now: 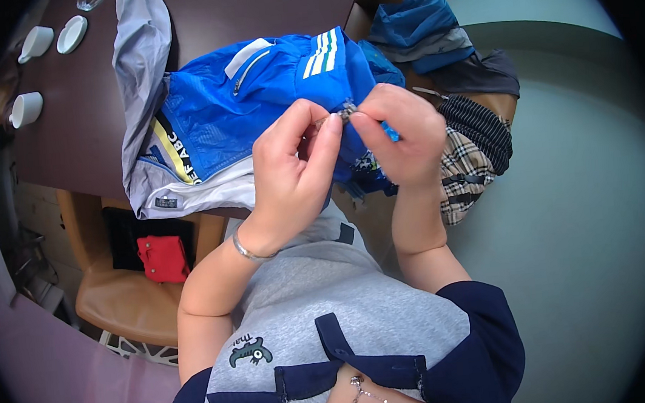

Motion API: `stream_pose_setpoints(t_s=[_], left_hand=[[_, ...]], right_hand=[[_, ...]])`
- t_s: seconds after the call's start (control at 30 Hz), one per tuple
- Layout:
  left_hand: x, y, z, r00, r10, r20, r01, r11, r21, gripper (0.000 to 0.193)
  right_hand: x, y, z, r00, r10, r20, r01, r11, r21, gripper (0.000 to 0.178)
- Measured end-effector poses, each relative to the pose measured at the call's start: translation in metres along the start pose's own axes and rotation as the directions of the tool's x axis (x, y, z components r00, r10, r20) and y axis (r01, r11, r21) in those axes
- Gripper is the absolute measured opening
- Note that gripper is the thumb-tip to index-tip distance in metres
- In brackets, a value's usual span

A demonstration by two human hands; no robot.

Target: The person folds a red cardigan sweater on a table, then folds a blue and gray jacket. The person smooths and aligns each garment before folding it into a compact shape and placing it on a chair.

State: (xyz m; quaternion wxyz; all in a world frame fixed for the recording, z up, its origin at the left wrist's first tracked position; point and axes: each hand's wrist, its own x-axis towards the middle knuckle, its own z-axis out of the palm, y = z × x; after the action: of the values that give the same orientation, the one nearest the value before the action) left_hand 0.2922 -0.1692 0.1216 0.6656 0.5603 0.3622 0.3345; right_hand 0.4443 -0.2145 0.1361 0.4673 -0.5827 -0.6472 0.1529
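Pinches small greyish piece (348, 111), too small to identify, with left hand (288, 155) and right hand (405, 128) both closed on it, over the right end of blue jacket (214, 127) on brown table (86, 133), apparently mid-handling, seemingly calling next for steady, fine two-handed control.

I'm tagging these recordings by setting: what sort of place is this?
Probably a home dining area: white cups and a blue-and-grey jacket sit on a dark brown table, with a tan chair beside it.
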Motion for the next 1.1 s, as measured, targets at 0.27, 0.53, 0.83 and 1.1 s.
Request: stream_pose_setpoints(t_s=[0.27,0.53,0.83,1.1], left_hand=[[0.012,-0.013,0.023,0.977,0.07,-0.201,-0.088,0.993,-0.078,0.016],[-0.011,-0.075,-0.028,0.925,-0.295,-0.24,0.246,0.945,-0.214,0.018],[-0.064,-0.096,-0.098,0.886,-0.337,-0.319,0.296,0.94,-0.172,0.019],[-0.133,-0.149,-0.202,0.733,-0.431,-0.527,0.362,0.902,-0.233,0.016]], right_hand=[[-0.007,-0.003,0.029,0.951,0.031,-0.309,-0.083,0.984,-0.158,0.008],[-0.004,-0.003,-0.009,0.677,0.013,-0.736,-0.085,0.995,-0.06,0.014],[0.022,0.023,-0.035,0.645,0.324,-0.692,-0.012,0.91,0.414,0.016],[0.04,0.042,-0.115,0.469,0.316,-0.825,0.036,0.926,0.375,0.014]])
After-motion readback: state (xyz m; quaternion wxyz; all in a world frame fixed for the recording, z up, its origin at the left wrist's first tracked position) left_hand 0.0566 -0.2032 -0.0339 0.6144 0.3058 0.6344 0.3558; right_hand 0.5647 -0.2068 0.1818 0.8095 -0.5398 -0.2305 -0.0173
